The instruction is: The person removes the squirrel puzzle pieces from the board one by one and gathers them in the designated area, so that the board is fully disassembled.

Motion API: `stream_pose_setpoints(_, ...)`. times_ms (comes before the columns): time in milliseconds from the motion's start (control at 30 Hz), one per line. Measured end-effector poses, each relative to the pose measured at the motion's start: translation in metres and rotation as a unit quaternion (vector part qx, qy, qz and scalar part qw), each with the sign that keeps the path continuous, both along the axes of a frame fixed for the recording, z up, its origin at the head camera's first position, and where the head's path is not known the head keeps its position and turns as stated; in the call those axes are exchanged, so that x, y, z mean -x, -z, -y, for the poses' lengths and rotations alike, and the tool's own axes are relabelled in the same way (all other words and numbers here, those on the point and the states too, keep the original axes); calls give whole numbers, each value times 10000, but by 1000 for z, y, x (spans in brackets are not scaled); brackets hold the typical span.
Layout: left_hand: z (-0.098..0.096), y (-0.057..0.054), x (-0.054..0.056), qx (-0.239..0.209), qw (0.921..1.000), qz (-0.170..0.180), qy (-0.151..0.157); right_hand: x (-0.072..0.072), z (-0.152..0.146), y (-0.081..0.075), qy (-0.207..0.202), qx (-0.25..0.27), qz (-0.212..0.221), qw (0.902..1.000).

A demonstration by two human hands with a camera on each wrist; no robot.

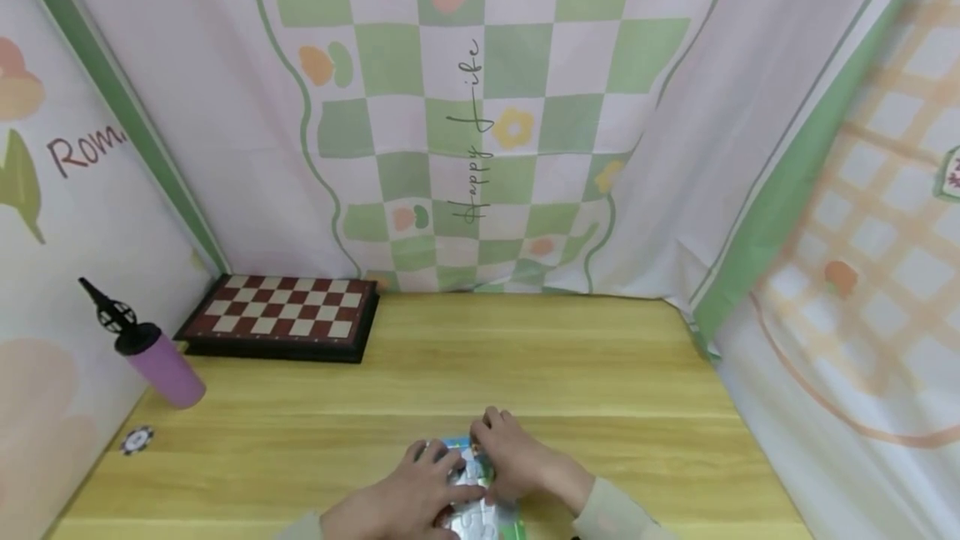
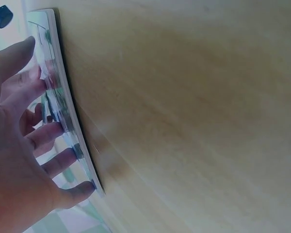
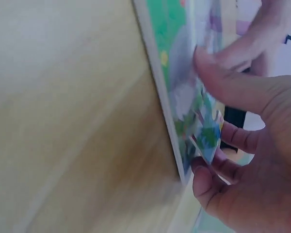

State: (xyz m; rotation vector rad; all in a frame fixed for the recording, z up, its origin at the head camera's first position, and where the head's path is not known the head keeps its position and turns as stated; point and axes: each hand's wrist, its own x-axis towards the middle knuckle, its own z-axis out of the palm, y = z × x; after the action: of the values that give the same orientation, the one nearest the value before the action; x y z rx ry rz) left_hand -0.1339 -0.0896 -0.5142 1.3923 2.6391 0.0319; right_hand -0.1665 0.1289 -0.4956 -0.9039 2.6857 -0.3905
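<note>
A jigsaw puzzle (image 1: 480,517) in a flat tray lies at the table's front edge, partly hidden by both hands. My left hand (image 1: 416,490) reaches over its left side. In the left wrist view its spread fingers (image 2: 63,162) rest their tips along the puzzle's face and edge. My right hand (image 1: 517,461) is at the upper right corner. There, in the right wrist view, its fingers hold a colourful puzzle piece (image 3: 208,138) tilted up from the tray, while the thumb lies over the picture (image 3: 172,29).
A closed chessboard box (image 1: 281,315) stands at the back left of the wooden table (image 1: 600,373). Near it are a purple hand pump (image 1: 168,369) with a black top and a poker chip (image 1: 137,440). Patterned curtains (image 1: 525,190) enclose the table's back and sides.
</note>
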Motion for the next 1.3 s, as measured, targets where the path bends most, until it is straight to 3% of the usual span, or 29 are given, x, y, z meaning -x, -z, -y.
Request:
stream_pose_setpoints(267, 2, 7, 2, -69, 9999, -84, 49, 9, -13, -6, -64, 848, 409, 9955)
stream_pose_setpoints(400, 3, 6, 2, -4, 9999, -148, 64, 16, -21, -7, -16, 1301, 843, 9879)
stream_pose_setpoints(500, 3, 5, 1, -16, 9997, -217, 78, 27, -32, -10, 168, 1612, 893, 9827)
stream_pose_setpoints(633, 2, 5, 1, -36, 9999, -162, 32, 44, -53, -10, 472, 1634, 669, 9832)
stream_pose_setpoints(833, 3, 4, 0, -106, 9999, -13, 7, 62, -79, -1, 557, 1495, 550, 9857)
stream_pose_setpoints(933, 4, 3, 0, -169, 9998, -46, 16, 69, -82, 8, 604, 1487, 177, 9869)
stream_pose_setpoints(1067, 6, 3, -1, -262, 9993, -264, 57, 75, -78, 18, 808, 1376, -463, 9861)
stream_pose_setpoints(1300, 7, 5, -2, -270, 9987, -425, 66, 76, -72, 22, 1044, 791, -808, 9881)
